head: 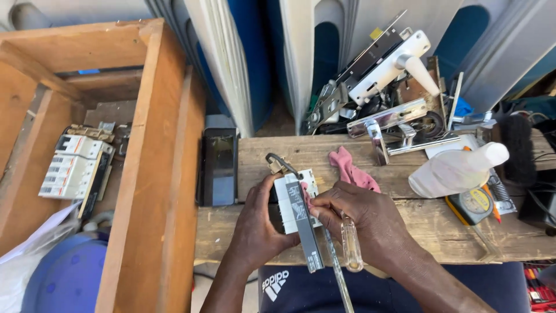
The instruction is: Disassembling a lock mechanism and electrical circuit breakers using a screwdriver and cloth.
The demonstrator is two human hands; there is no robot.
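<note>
At lower centre of the frame, the left hand (258,223) is wrapping its fingers around a white breaker unit (294,200) with a grey rail strip (307,232) lying across its face, holding it just above the near edge of the wooden bench (417,223). The right hand (362,217) is pinching a pink cloth (353,171) against the unit's right side while also carrying a clear-handled screwdriver (349,246) tucked under its fingers, shaft pointing down. Judging by this, wiping is under way and the unit is not yet set down; whether any fastening remains cannot be told. Further back at centre, a dark phone-like slab (218,168) is lying flat. At right, a white squeeze bottle (457,171) and a yellow tape measure (476,204) are resting. At upper right, door lock hardware (389,66) is piling up. At left, another breaker bank (75,168) is sitting inside a wooden crate (168,145).
</note>
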